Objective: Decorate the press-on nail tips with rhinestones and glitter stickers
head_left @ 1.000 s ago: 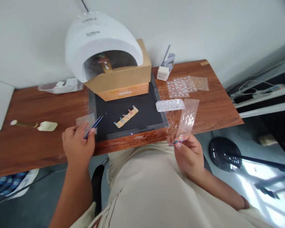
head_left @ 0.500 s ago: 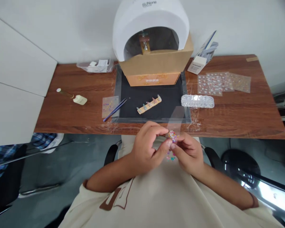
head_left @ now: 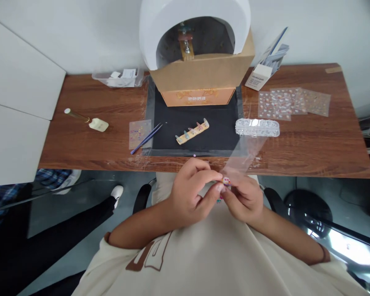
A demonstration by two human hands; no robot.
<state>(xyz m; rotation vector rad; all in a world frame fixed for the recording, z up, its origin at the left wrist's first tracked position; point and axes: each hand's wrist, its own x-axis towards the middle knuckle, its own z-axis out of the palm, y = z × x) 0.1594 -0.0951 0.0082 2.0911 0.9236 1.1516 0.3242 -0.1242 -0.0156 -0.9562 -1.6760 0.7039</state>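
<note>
My left hand (head_left: 193,191) and my right hand (head_left: 245,197) meet in front of my shirt, fingers pinched on a small clear bag with colourful bits (head_left: 226,181). The bag's see-through upper part (head_left: 245,154) reaches over the table's front edge. On the black mat (head_left: 166,142) lies a tan strip with several decorated nail tips (head_left: 193,131). Blue tweezers (head_left: 146,139) rest across a clear sheet with small coloured pieces (head_left: 135,130). A tiny pinkish piece (head_left: 194,156) sits at the mat's front edge.
A white lamp (head_left: 144,37) stands on cardboard boxes (head_left: 200,76) at the back. Rightward are a clear case (head_left: 257,128), sticker sheets (head_left: 274,105) and a small white box (head_left: 259,77). A tagged item (head_left: 98,124) and a clear tray (head_left: 119,81) are leftward. A person's leg (head_left: 77,234) shows lower left.
The bag's clear part has swung right, and fewer coloured bits show between my hands. A tiny piece now shows at the mat's front edge. A person's leg has come into view; the view has shifted slightly.
</note>
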